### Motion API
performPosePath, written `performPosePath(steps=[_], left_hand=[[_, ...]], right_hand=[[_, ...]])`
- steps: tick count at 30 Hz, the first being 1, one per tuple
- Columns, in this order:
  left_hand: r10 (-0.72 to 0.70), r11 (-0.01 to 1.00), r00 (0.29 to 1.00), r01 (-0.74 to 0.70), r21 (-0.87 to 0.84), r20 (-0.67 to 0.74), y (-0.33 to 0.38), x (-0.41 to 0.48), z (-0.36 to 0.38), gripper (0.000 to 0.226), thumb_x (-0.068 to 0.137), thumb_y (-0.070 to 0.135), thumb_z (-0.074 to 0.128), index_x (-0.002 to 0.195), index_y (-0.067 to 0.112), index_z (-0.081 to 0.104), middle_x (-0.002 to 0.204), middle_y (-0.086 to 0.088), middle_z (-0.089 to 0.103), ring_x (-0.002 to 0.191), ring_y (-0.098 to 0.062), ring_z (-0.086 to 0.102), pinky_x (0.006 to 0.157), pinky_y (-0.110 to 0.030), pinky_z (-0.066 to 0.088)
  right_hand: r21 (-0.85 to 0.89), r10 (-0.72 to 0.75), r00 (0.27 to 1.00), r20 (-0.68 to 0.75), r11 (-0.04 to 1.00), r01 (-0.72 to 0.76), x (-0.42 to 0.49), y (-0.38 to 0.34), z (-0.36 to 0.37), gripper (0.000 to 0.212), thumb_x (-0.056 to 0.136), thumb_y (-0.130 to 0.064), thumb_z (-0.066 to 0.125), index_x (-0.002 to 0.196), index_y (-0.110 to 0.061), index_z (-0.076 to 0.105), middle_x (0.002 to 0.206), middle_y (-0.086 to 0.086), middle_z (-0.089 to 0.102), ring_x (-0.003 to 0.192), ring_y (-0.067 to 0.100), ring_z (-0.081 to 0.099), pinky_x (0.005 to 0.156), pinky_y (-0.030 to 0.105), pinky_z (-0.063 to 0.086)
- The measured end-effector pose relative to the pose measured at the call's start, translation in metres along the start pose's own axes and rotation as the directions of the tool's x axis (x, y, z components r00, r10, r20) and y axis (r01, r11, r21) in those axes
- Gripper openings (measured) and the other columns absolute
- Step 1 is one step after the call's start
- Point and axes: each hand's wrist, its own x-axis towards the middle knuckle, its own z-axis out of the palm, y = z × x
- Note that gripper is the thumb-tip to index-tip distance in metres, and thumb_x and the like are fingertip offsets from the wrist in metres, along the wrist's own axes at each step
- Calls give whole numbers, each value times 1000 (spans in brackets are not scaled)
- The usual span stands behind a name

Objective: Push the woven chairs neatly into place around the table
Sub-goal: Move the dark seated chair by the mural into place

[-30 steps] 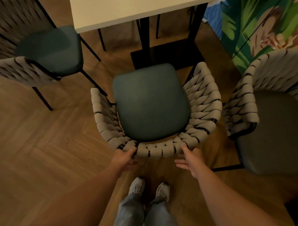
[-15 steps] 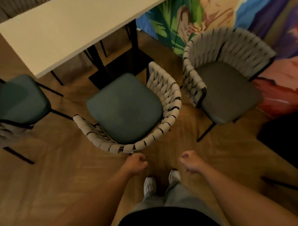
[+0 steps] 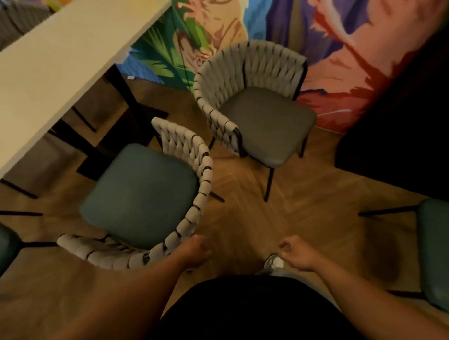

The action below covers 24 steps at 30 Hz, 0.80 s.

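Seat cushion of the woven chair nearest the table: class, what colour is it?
The seat cushion is dark teal, shown best in the head view.

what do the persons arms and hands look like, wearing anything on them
The left forearm and right forearm are bare, no sleeves in view. The left hand and right hand have no gloves, and no watch, band or ring shows, though the picture is blurred. A black garment covers the torso below them.
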Motion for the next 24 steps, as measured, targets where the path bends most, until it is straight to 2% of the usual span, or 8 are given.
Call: performPosePath(steps=[4, 7, 10, 13, 16, 18, 20, 24], left_hand=[[3, 1000, 1000, -2, 23, -16, 26, 17, -15, 15, 97, 16, 55, 91, 7, 66, 75, 8, 52, 69, -11, 52, 71, -31, 50], [8, 998, 998, -4, 58, -58, 48, 30, -27, 19, 95, 13, 54, 76, 12, 53, 70, 6, 49, 59, -4, 47, 63, -26, 48], [28, 998, 991, -21, 56, -127, 73, 46, -37, 18, 95, 14, 55, 78, 15, 57, 73, 7, 52, 63, -2, 48, 60, -14, 40], [53, 998, 983, -49, 28, -177, 97, 66, -48, 8, 95, 18, 58, 90, 16, 64, 89, 1, 62, 81, -11, 58, 72, -20, 45], [60, 998, 985, -61, -2, -164, 116, 80, -59, 9, 95, 19, 59, 101, 19, 65, 94, 6, 62, 88, -11, 58, 72, -20, 45], [43, 998, 988, -48, -28, -147, 125, 91, -68, 9, 95, 18, 58, 101, 16, 65, 91, 5, 64, 84, -12, 61, 71, -24, 52], [-3, 999, 994, -3, -54, -111, 125, 108, -78, 20, 94, 20, 59, 111, 12, 66, 102, -3, 67, 93, -20, 66, 83, -37, 56], [-10, 999, 998, 7, -44, -61, 121, 142, -111, 25, 91, 28, 60, 115, 22, 66, 118, -5, 67, 103, -22, 66, 95, -43, 55]], right_hand=[[38, 11, 999, -37, 999, -9, -1, 30, -30, 29, 96, -7, 54, 113, 13, 64, 88, 13, 61, 49, -1, 46, 47, 11, 35], [56, 30, 997, -66, 998, -26, 5, 49, -54, 29, 94, -11, 56, 112, 10, 65, 92, 18, 66, 53, 5, 45, 42, 12, 35], [61, 11, 997, -76, 998, -7, 14, 58, -73, 32, 92, -13, 57, 110, 12, 65, 71, 12, 59, 49, 8, 42, 42, 17, 31], [19, -36, 997, -67, 999, 37, 26, 57, -90, 29, 94, -13, 56, 112, 8, 66, 62, -1, 52, 52, 4, 44, 43, 13, 34], [10, -58, 997, -49, 998, 59, 39, 52, -101, 24, 95, -17, 58, 113, -4, 66, 75, 0, 57, 59, 7, 50, 47, 9, 31], [13, -53, 998, -40, 998, 53, 50, 49, -111, 24, 94, -19, 59, 115, -8, 66, 86, 4, 60, 64, 11, 53, 52, 16, 36], [16, -42, 998, -37, 999, 43, 64, 45, -123, 30, 94, -18, 59, 120, -3, 65, 92, 8, 62, 73, 16, 57, 63, 22, 43], [8, -17, 999, -49, 1000, 18, 94, 30, -144, 29, 92, -18, 60, 115, -3, 68, 110, 18, 71, 99, 28, 66, 85, 32, 51]])
